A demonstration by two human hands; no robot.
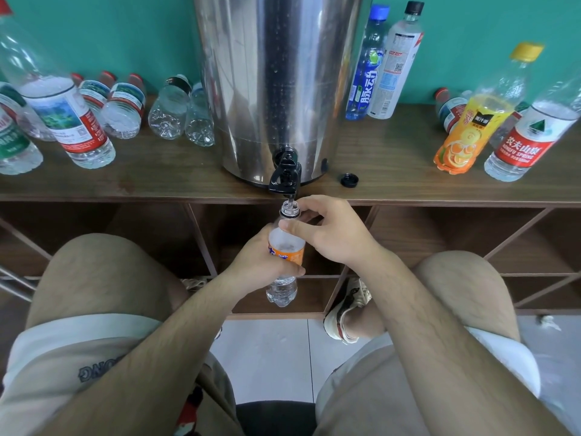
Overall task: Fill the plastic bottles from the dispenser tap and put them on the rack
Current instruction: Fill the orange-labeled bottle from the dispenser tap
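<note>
The Fanta bottle [286, 247] is held by both hands in front of the bench [408, 184] edge, directly below the black tap [284, 176] of the steel dispenser [276, 73].

The left hand [254, 259] grips the bottle body at the orange label. Its fingers [294, 270] are curled round the label from the left, with the bottle base protruding below them. The right hand [330, 234] holds the upper section. The thumb [294, 228] presses on the shoulder, and the remaining fingers are curled behind the neck, so the neck is pinched between them.

The long axis of the bottle is close to vertical. The uncapped mouth points up and the base points toward the floor. The spout tip sits at the open mouth.

A loose black cap [349, 180] lies on the bench just right of the dispenser base.
</note>
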